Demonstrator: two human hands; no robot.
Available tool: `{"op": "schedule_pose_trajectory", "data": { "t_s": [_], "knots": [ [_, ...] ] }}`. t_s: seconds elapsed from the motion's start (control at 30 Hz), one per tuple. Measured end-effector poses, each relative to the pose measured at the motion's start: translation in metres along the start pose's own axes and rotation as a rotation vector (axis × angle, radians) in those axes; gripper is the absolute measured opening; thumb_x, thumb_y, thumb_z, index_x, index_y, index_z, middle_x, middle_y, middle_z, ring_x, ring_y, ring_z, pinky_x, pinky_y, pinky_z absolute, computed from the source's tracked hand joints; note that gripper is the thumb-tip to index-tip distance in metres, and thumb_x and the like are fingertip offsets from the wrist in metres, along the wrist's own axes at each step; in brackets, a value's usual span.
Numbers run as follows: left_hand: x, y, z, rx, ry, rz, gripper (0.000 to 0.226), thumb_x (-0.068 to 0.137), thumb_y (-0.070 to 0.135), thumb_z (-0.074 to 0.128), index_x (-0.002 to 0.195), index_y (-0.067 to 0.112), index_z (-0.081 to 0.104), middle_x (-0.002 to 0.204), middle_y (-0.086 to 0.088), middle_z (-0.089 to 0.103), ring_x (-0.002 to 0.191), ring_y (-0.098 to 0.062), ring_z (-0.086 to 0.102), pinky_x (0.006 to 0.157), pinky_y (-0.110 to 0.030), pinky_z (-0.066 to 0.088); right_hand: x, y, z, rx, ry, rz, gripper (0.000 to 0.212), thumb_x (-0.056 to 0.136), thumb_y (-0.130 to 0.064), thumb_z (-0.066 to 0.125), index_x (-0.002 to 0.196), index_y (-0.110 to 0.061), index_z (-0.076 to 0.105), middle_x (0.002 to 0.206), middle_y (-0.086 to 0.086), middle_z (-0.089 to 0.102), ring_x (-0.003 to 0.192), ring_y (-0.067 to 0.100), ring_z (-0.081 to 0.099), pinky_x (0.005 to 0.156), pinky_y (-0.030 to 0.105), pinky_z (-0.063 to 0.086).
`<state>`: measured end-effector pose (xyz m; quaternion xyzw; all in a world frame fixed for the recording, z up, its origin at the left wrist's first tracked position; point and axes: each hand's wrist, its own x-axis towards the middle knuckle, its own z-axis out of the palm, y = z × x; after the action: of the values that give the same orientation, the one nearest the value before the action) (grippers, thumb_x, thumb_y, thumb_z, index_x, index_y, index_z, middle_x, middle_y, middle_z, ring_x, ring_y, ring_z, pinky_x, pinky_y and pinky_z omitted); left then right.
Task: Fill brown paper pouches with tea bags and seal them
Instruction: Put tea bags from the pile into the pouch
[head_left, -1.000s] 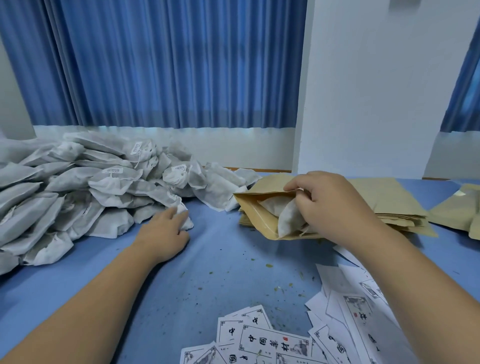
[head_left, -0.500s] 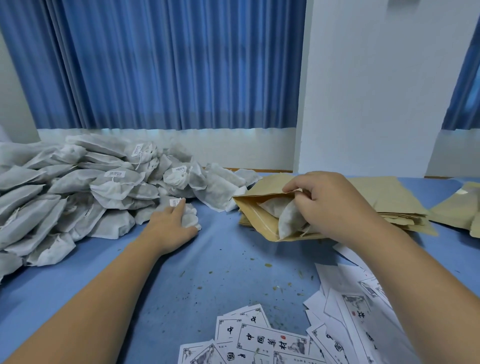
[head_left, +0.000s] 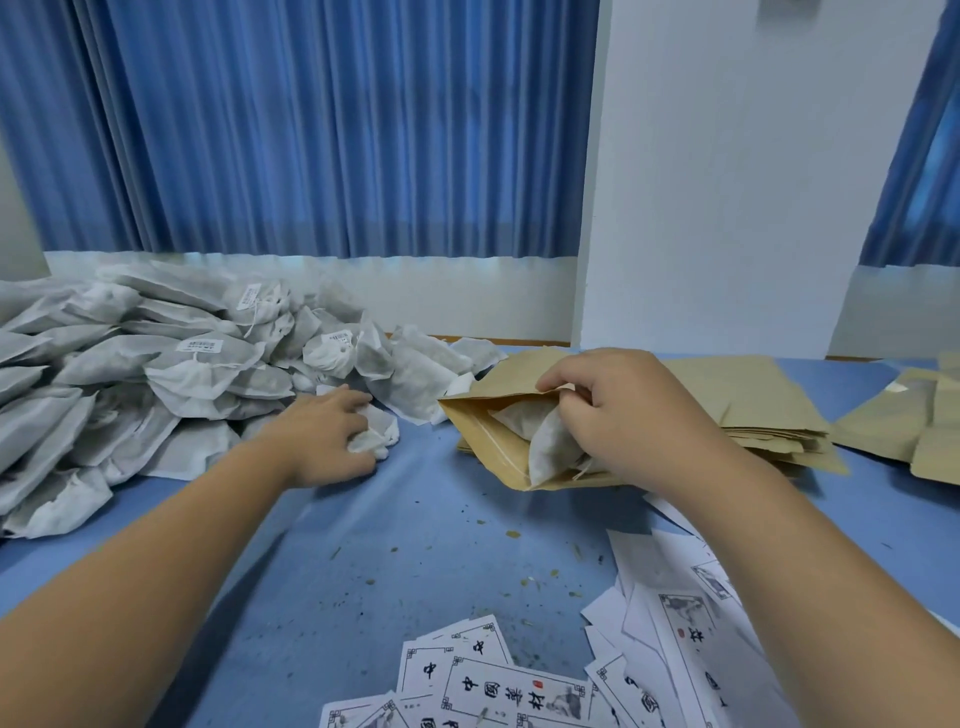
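A brown paper pouch (head_left: 488, 431) lies open-mouthed on the blue table, with white tea bags (head_left: 545, 447) sticking out of it. My right hand (head_left: 628, 415) holds the pouch's upper lip open, thumb and fingers curled round it. A large heap of white tea bags (head_left: 135, 379) covers the left side. My left hand (head_left: 327, 441) sits at the heap's right edge and grips one crumpled tea bag (head_left: 376, 439) against the table.
A stack of flat brown pouches (head_left: 753, 410) lies behind my right hand, with more pouches (head_left: 914, 431) at the far right. Printed white labels (head_left: 519, 691) are scattered near the front edge. Tea crumbs dot the blue table (head_left: 395, 545).
My left hand has slid right along the heap's edge and closed round a tea bag, pulling it clear. My right hand keeps hold of the open pouch.
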<state>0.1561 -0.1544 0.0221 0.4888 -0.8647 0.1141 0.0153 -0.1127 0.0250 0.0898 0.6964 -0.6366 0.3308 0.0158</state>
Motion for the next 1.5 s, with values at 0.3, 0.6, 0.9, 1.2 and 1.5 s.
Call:
{"op": "schedule_pose_trajectory", "data": {
  "t_s": [0.3, 0.6, 0.9, 1.2, 1.5],
  "knots": [
    [0.005, 0.02, -0.008, -0.05, -0.007, -0.081, 0.057, 0.076, 0.083, 0.032, 0.098, 0.036, 0.054, 0.09, 0.013, 0.053, 0.094, -0.015, 0.043, 0.077, -0.035, 0.04, 0.0, 0.002, -0.003, 0.037, 0.003, 0.007, 0.032, 0.082, -0.01, 0.045, 0.086, -0.032, 0.069, 0.093, -0.008, 0.068, 0.089, 0.015, 0.059, 0.078, 0.04, 0.053],
    [-0.035, 0.025, -0.012, -0.231, -0.199, -0.043, 0.063, 0.084, 0.068, 0.045, 0.139, 0.044, 0.026, 0.118, 0.009, 0.037, 0.105, -0.017, 0.048, 0.091, -0.034, 0.039, 0.001, 0.001, -0.009, 0.062, 0.003, 0.017, 0.037, 0.085, -0.011, 0.045, 0.098, -0.032, 0.072, 0.095, -0.006, 0.068, 0.086, 0.016, 0.06, 0.075, 0.034, 0.052],
    [-0.068, 0.072, -0.058, -0.6, -0.234, -0.087, 0.075, 0.065, 0.047, 0.068, 0.13, 0.044, 0.03, 0.103, 0.024, 0.053, 0.086, 0.004, 0.059, 0.07, -0.016, 0.047, 0.001, 0.006, -0.01, 0.104, -0.017, 0.046, 0.036, 0.084, -0.011, 0.046, 0.101, -0.031, 0.071, 0.067, -0.016, 0.045, 0.063, 0.002, 0.043, 0.056, 0.023, 0.034],
    [-0.104, 0.118, -0.14, -0.69, -0.003, 0.086, 0.04, 0.059, 0.042, 0.058, 0.097, 0.046, 0.065, 0.08, 0.029, 0.065, 0.07, 0.009, 0.06, 0.055, -0.006, 0.042, 0.0, 0.009, -0.014, 0.154, 0.028, 0.052, 0.033, 0.084, -0.011, 0.047, 0.097, -0.03, 0.071, 0.063, -0.018, 0.045, 0.059, 0.0, 0.042, 0.053, 0.02, 0.031],
    [-0.066, 0.171, -0.127, -0.673, 0.154, 0.033, 0.021, 0.067, 0.041, 0.06, 0.07, 0.021, 0.065, 0.066, 0.0, 0.063, 0.063, -0.012, 0.056, 0.053, -0.027, 0.042, 0.002, -0.003, -0.013, 0.203, 0.02, 0.007, 0.033, 0.083, -0.008, 0.048, 0.089, -0.025, 0.075, 0.056, -0.018, 0.058, 0.056, 0.003, 0.052, 0.054, 0.022, 0.04]
  ]
}}
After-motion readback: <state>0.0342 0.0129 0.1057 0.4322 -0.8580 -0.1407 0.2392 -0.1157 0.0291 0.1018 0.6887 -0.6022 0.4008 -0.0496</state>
